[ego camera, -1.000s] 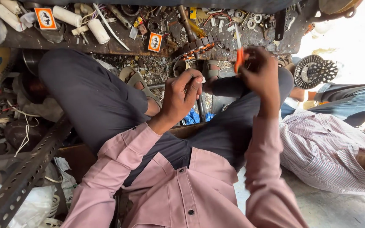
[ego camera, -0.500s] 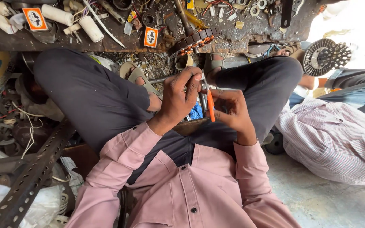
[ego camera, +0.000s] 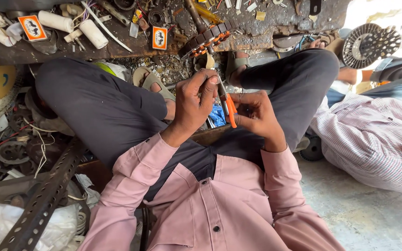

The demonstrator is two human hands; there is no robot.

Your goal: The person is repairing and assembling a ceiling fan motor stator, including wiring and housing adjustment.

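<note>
Sitting cross-legged on the floor, a person in a pink shirt (ego camera: 219,209) and dark trousers (ego camera: 103,107) works with both hands raised close together above the lap. The left hand (ego camera: 194,100) is curled narrow, its fingertips pinching the upper end of a thin metal piece just above the orange-handled tool (ego camera: 231,110); what exactly that piece is, I cannot tell. The right hand (ego camera: 257,114) is closed around the lower part of the tool, thumb and fingers wrapped on the orange grip. The tool stands nearly upright between the two hands, touching both, and this two-handed hold looks meant to steady a small part while the tool bears on it, near enough to the eyes to be seen well.

Beyond the knees runs a dirty tabletop (ego camera: 280,23) strewn with scraps. A wound motor core (ego camera: 208,39) with copper coils lies at its near edge, within easy reach. White tubes (ego camera: 91,32) and two small orange-and-white boxes (ego camera: 159,38) lie farther left. A slotted steel angle bar (ego camera: 43,200) leans at the person's left side among rings and wires. To the right, another person in a checked shirt (ego camera: 373,139) sits close by, and a finned metal disc (ego camera: 368,44) rests above them.
</note>
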